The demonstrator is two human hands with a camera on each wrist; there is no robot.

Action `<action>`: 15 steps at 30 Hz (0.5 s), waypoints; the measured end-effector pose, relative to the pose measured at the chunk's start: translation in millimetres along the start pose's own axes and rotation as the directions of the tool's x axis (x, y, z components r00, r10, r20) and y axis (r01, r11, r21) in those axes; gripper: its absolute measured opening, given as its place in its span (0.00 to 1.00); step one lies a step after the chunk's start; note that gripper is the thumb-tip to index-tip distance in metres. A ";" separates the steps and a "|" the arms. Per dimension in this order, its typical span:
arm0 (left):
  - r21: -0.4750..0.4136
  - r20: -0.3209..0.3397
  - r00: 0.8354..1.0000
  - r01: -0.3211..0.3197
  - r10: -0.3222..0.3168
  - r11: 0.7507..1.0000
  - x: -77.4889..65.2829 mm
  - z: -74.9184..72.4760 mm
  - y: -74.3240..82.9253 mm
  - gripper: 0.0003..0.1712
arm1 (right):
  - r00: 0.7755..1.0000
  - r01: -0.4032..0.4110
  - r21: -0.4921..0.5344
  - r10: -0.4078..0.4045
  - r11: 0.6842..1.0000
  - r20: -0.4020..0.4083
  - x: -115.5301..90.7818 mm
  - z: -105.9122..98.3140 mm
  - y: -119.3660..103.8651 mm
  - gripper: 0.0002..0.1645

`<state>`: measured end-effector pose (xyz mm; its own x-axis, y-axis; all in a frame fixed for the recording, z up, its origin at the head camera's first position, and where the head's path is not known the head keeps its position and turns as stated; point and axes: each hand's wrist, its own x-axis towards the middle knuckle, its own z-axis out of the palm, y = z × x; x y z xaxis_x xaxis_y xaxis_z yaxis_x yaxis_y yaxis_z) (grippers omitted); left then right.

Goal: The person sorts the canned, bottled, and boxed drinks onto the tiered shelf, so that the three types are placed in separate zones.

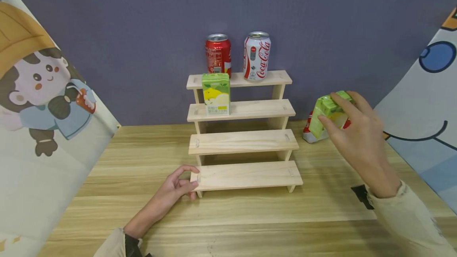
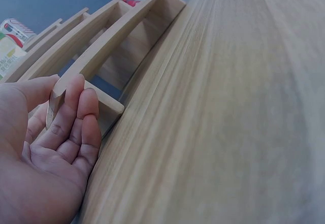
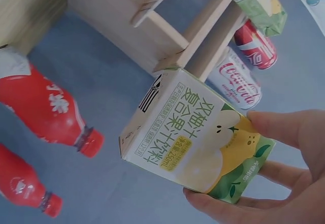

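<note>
My right hand (image 1: 364, 142) grips a green-and-white juice box (image 1: 317, 120) in the air, right of a four-step wooden display stand (image 1: 246, 175). In the right wrist view, the fingers and thumb hold the green end of the box (image 3: 198, 137), its printed front in sight. My left hand (image 1: 171, 189) pinches the left end of the stand's lowest step, thumb and fingers around the board in the left wrist view. A second juice box (image 1: 216, 94) stands upright on the second step from the top. A red can (image 1: 218, 52) and a white Coca-Cola can (image 1: 257, 56) stand on the top step.
Two red bottles (image 3: 45, 102) with red caps show in the right wrist view, beside the stand. A red-and-white thing (image 1: 308, 134) is partly hidden behind the held box. Cartoon-printed panels (image 1: 53, 90) flank the wooden tabletop (image 1: 143, 150); black tape (image 1: 362, 195) lies at right.
</note>
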<state>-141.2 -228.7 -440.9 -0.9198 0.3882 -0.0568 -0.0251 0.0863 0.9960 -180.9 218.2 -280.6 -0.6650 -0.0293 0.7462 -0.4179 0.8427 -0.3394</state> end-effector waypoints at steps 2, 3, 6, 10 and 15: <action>0.002 0.000 1.000 -0.001 0.001 1.000 -0.2 0.0 -0.1 0.24 | 1.000 0.018 0.009 -0.018 1.000 -0.007 2.4 0.9 -4.1 0.34; 0.003 0.000 1.000 -0.001 0.001 1.000 -0.2 0.0 -0.1 0.24 | 1.000 0.022 0.014 -0.022 1.000 -0.007 3.7 1.3 -6.5 0.34; 0.007 -0.004 1.000 0.001 0.000 1.000 -0.4 0.1 0.0 0.24 | 0.999 0.046 0.020 -0.046 0.999 -0.014 7.6 2.4 -13.5 0.34; 0.007 -0.007 1.000 0.002 -0.002 1.000 -0.5 0.3 0.1 0.24 | 0.997 0.070 0.037 -0.069 0.997 -0.034 12.4 4.0 -21.6 0.34; 0.006 -0.005 1.000 -0.001 0.002 1.000 -0.9 0.3 -0.2 0.24 | 0.995 0.092 0.078 -0.088 0.993 -0.048 20.4 6.7 -32.5 0.34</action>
<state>-140.3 -228.9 -441.1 -0.9219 0.3836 -0.0549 -0.0213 0.0913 0.9956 -185.0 186.5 -258.1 -0.5952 -0.0780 0.7998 -0.5243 0.7919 -0.3130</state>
